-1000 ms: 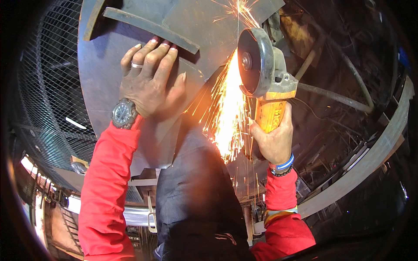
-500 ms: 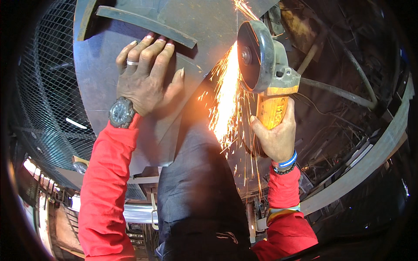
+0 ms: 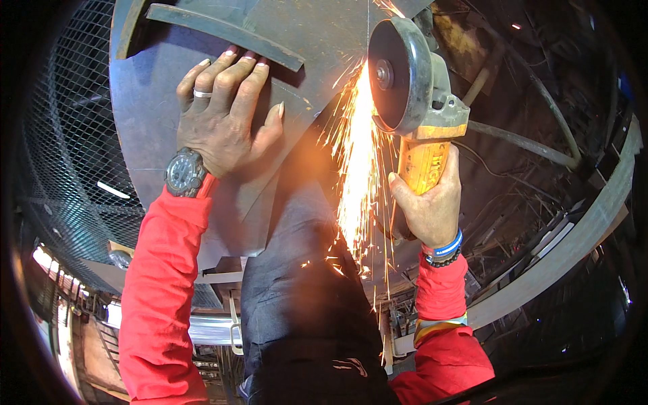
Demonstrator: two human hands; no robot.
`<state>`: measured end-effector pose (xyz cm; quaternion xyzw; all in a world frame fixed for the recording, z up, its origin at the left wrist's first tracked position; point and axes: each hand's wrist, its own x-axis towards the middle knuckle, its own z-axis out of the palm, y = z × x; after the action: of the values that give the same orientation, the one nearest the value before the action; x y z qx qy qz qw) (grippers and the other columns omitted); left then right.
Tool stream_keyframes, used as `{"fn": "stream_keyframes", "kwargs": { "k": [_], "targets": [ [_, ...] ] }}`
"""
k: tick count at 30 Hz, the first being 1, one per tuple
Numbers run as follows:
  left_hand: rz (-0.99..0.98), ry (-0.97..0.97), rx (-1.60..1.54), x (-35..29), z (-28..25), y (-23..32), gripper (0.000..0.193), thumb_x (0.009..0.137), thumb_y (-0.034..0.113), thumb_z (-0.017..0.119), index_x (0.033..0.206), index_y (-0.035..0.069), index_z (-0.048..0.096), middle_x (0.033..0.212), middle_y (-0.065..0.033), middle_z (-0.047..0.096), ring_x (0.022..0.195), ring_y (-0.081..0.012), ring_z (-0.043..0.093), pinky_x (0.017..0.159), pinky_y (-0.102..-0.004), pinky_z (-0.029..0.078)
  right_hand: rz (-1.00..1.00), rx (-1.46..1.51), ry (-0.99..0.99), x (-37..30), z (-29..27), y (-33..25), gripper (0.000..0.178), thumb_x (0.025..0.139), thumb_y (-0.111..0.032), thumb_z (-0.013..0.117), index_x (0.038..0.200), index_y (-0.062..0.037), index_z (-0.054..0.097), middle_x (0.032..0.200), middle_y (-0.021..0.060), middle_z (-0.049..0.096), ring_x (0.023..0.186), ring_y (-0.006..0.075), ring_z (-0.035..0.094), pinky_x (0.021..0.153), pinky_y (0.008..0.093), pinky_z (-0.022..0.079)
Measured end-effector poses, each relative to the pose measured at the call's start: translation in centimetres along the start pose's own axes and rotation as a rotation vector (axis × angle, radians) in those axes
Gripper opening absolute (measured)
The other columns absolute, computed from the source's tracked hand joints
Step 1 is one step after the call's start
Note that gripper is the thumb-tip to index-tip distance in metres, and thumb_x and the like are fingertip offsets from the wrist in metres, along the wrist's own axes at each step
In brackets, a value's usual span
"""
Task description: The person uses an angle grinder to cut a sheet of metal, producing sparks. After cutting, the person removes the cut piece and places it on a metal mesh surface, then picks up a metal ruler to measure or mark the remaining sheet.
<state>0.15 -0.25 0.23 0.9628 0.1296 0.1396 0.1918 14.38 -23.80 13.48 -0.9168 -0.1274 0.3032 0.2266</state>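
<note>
the right hand (image 3: 428, 209) is wrapped around the yellow body of an angle grinder (image 3: 432, 129), thumb along its left side; most of its other fingers are hidden. the grinder is right of the left hand (image 3: 219, 121), its dark disc (image 3: 391, 81) at the far end, and bright sparks (image 3: 358, 182) stream toward the near side. the left hand lies palm down on a metal plate (image 3: 152, 94), fingers slightly spread, middle fingertips at the near edge of a metal bar (image 3: 226, 35).
</note>
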Motion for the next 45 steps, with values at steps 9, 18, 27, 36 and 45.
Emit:
{"fn": "stream_keyframes", "kwargs": {
  "k": [9,18,27,36,45],
  "targets": [
    [-0.042,0.005,-0.008,-0.1,0.1,0.1,0.052,0.078,0.034,0.074,0.125,0.014,0.064,0.127,-0.003,0.059,0.129,-0.0227,0.051,0.111,-0.045,0.035,-0.037,-0.019,0.008,0.7,-0.2,-0.5,0.051,0.075,-0.01,0.078,0.114,-0.0014,0.046,0.09,0.0183,0.071,0.082,0.0295,0.074,0.075,0.0392,0.057],
    [-0.06,0.0,0.004,-0.2,0.3,0.3,0.051,0.079,0.037,0.074,0.124,0.015,0.064,0.127,-0.0015,0.058,0.129,-0.0216,0.051,0.112,-0.0452,0.035,-0.039,0.019,0.025,1.4,-0.1,-1.3,0.049,0.075,-0.008,0.077,0.114,-0.0018,0.048,0.092,0.0159,0.071,0.083,0.026,0.073,0.075,0.0372,0.057],
    [-0.069,-0.005,-0.007,0.0,0.2,0.4,0.05,0.079,0.038,0.074,0.123,0.016,0.064,0.126,-0.0013,0.058,0.128,-0.0212,0.051,0.112,-0.0447,0.035,-0.05,0.027,0.045,2.1,0.0,-1.2,0.049,0.075,-0.01,0.078,0.114,-0.0014,0.049,0.092,0.0152,0.071,0.083,0.0248,0.073,0.076,0.0367,0.057],
    [-0.047,0.014,0.003,-0.1,0.3,0.5,0.056,0.077,0.038,0.077,0.125,0.012,0.063,0.124,-0.0045,0.059,0.126,-0.0249,0.051,0.111,-0.045,0.035,0.013,0.06,0.023,1.9,0.0,-1.5,0.051,0.075,-0.006,0.078,0.117,-0.0008,0.048,0.094,0.0148,0.07,0.084,0.0226,0.072,0.077,0.0359,0.057],
    [-0.039,0.038,0.016,-0.1,0.6,0.1,0.057,0.075,0.036,0.079,0.125,0.014,0.063,0.125,-0.003,0.059,0.126,-0.0225,0.052,0.11,-0.0419,0.033,-0.065,-0.044,0.008,0.8,-0.3,-0.5,0.053,0.075,-0.007,0.077,0.118,-0.0003,0.048,0.096,0.0143,0.07,0.086,0.0226,0.071,0.078,0.0353,0.057]
  ]
}}
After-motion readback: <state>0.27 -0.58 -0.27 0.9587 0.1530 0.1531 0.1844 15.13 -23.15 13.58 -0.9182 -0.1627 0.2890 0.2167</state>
